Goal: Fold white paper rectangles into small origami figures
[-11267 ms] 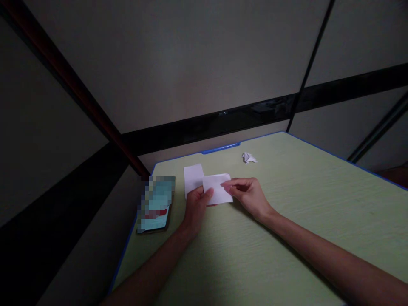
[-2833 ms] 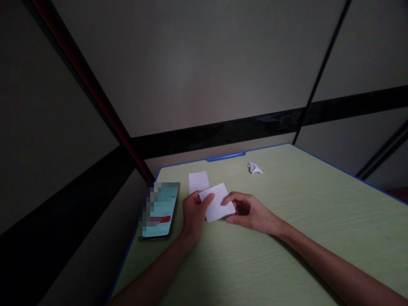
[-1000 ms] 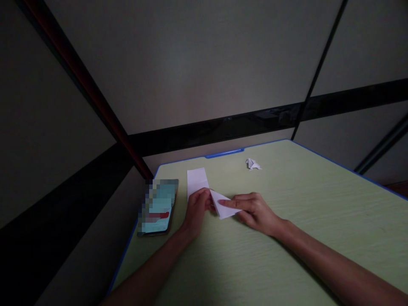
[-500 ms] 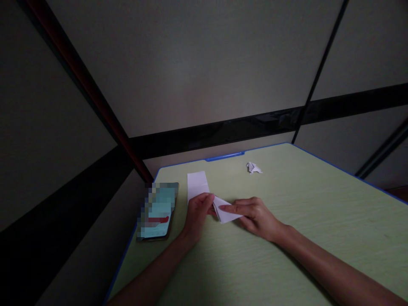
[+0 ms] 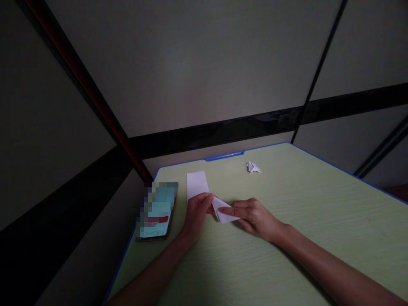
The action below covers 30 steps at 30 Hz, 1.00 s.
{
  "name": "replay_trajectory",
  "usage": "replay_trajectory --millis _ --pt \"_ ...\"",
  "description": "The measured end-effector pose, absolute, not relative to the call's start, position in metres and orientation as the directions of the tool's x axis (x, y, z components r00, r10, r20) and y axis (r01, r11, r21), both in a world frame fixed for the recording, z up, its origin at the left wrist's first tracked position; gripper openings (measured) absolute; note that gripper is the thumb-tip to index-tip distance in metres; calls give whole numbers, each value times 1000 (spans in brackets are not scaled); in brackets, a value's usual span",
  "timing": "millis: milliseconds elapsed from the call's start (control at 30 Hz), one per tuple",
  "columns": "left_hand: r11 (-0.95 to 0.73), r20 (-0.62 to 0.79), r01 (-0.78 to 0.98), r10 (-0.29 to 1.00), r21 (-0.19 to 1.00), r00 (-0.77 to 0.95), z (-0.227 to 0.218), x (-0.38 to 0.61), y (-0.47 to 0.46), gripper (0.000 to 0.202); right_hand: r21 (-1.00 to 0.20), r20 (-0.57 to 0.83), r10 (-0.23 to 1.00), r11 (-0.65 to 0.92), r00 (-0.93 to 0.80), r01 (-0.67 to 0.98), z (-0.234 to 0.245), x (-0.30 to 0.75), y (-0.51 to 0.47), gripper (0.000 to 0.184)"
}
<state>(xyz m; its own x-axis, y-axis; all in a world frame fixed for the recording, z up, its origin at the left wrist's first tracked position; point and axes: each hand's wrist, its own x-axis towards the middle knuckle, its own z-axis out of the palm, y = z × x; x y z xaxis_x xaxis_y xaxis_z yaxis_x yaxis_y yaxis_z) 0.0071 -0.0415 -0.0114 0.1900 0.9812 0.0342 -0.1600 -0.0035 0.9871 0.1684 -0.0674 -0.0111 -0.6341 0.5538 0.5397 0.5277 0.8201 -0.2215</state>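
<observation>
Between my two hands is a piece of white folded paper (image 5: 225,215), roughly triangular with layered edges, held just above or on the table. My left hand (image 5: 198,212) pinches its left corner between thumb and fingers. From the other side my right hand (image 5: 255,216) grips it, one finger lying across the upper face and the others partly hidden behind. Beyond my left hand lies a flat white paper strip (image 5: 197,182), its near end covered by that hand.
A phone (image 5: 157,212) with a lit, partly blurred screen lies at the table's left edge. A small folded paper figure (image 5: 253,168) sits toward the back. The pale green table (image 5: 318,212) has a blue rim, and a panelled wall (image 5: 204,76) stands behind it.
Hardly anything differs. My right index finger has shifted slightly left along the folded paper, while both hands keep their hold.
</observation>
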Motion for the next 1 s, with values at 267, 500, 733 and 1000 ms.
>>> replay_trajectory --millis 267,500,733,1000 --pt "-13 54 -206 979 978 195 -15 5 -40 15 -109 534 511 831 -673 545 -10 166 -68 33" --pt "-68 106 -218 980 974 170 -15 4 -41 14 -187 539 552 815 -636 549 -8 166 -68 33" --pt "-104 120 -142 987 984 108 -16 1 -38 15 -711 534 820 568 -207 414 -10 163 -62 32" --pt "107 -57 -96 907 990 418 -13 5 -42 22 -958 258 963 266 77 -104 -10 162 -48 27"
